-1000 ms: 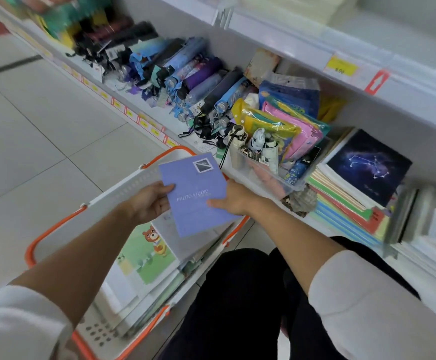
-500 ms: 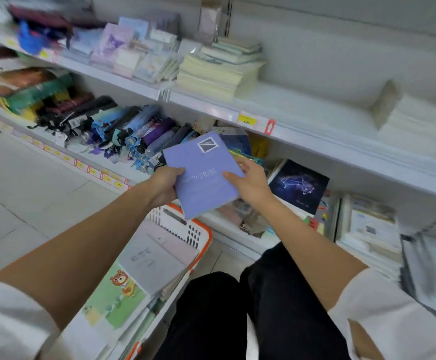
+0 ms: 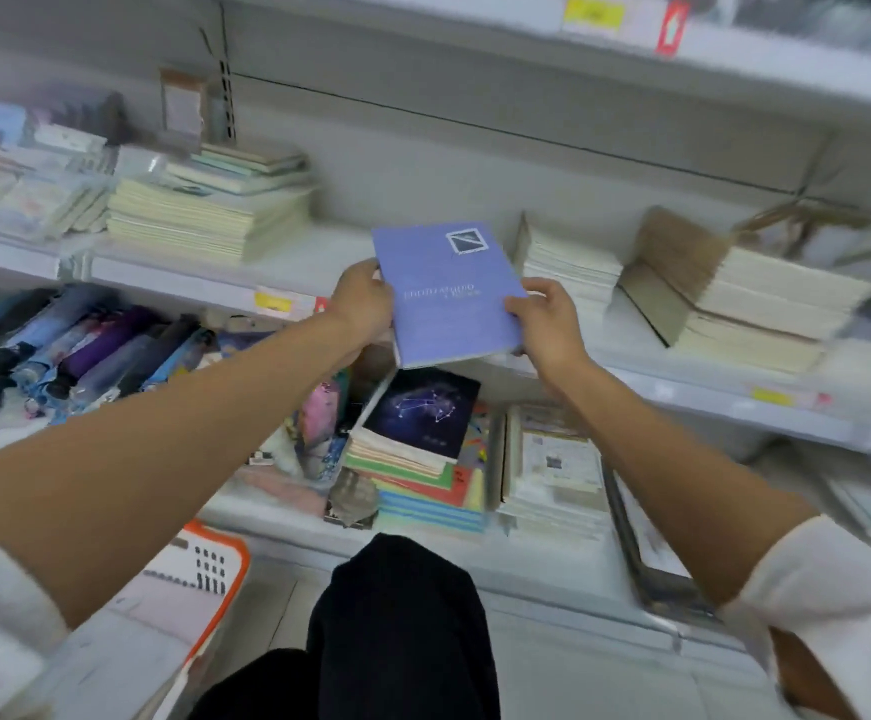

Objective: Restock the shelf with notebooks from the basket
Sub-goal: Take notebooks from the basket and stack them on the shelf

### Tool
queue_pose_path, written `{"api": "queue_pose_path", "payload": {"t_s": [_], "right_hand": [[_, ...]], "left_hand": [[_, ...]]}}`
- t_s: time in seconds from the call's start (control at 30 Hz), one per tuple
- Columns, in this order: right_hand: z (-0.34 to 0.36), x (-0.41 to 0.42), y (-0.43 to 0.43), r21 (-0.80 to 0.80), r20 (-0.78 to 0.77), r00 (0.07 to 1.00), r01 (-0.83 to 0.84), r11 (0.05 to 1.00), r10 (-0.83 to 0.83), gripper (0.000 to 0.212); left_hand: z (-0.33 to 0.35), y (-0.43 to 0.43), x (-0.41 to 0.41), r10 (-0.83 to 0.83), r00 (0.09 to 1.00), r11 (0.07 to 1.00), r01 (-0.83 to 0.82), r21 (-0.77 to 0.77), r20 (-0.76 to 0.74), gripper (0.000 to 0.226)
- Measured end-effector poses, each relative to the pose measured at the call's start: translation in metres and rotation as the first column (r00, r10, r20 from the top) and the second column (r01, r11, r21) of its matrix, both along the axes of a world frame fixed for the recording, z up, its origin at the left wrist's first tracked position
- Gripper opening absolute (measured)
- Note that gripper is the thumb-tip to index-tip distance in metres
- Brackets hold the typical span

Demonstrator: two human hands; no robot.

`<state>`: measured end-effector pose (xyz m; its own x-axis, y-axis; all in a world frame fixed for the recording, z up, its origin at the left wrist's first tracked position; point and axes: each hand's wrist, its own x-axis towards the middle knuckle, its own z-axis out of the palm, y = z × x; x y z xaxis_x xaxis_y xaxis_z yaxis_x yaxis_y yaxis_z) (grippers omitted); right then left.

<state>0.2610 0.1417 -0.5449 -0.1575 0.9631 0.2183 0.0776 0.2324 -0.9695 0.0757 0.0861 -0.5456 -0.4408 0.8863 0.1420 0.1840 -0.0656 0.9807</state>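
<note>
1. Both hands are up at the middle shelf (image 3: 319, 259). The left hand (image 3: 363, 304) grips the left edge of the purple notebook (image 3: 451, 293) and the right hand (image 3: 547, 324) grips the right edge, fingers curled round it on both sides.
2. The one purple notebook is cover up and slightly tilted over the shelf's front lip. The blur hides whether it touches the board.
3. It sits over a bare gap between stacks. A cream stack (image 3: 205, 220) lies well to the left, a white stack (image 3: 568, 262) just beside the right hand, and beyond that a leaning pile (image 3: 745, 298) with a brown cover on top. That makes three pale stacks on this level.
4. A yellow price tag (image 3: 273, 302) is on the lip near the left wrist.
5. On the lower shelf there are rolled umbrellas (image 3: 85, 345) at the left. A dark constellation notebook (image 3: 423, 407) tops a coloured stack (image 3: 423, 496) directly beneath the held one.
6. The basket (image 3: 238, 563), white with an orange rim, is at the bottom left, beside a knee in black trousers (image 3: 402, 615).
7. The shelving and back panel are white, and the floor (image 3: 579, 667) is pale tile.
</note>
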Motion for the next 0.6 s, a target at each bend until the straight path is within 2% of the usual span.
{"api": "queue_pose_path", "payload": {"t_s": [0.17,0.33,0.43,0.53,0.6], "right_hand": [[0.021,0.050,0.044,0.106,0.052,0.993,0.096,0.990,-0.102,0.025],[0.040,0.075,0.093,0.141,0.015,0.986,0.161,0.977,-0.165,0.033],[0.048,0.081,0.121,0.130,-0.028,0.976,0.219,0.967,-0.217,0.030],[0.055,0.089,0.147,0.081,-0.128,0.948,0.302,0.950,-0.291,0.024],[0.053,0.094,0.168,0.049,-0.128,0.939,0.328,0.943,-0.320,0.028]], "left_hand": [[0.031,0.060,0.044,-0.091,0.992,0.993,0.097,0.070,-0.082,0.032],[0.054,0.126,0.076,-0.090,0.985,0.990,0.104,0.092,-0.144,0.051],[0.067,0.162,0.092,-0.134,0.982,0.979,0.153,0.135,-0.136,0.053],[0.072,0.198,0.104,-0.103,0.988,0.981,0.120,0.154,-0.115,0.056],[0.071,0.217,0.107,-0.089,0.991,0.981,0.104,0.166,-0.097,0.053]]}}
